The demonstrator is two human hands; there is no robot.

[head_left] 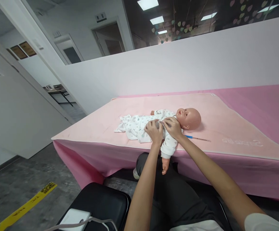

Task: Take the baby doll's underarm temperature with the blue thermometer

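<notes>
The pink-covered table (271, 106) extends beneath the doll (190, 118), with a paler pink mat (218, 125) directly under the doll, which lies on its back. A white patterned outfit (139, 123) covers the doll's body. At the doll's chest, the left hand (154, 132) and right hand (173, 127), fingers curled nearly closed, pinch the outfit's front. A thin blue-ended stick (199, 139) lies near the doll's head.
</notes>
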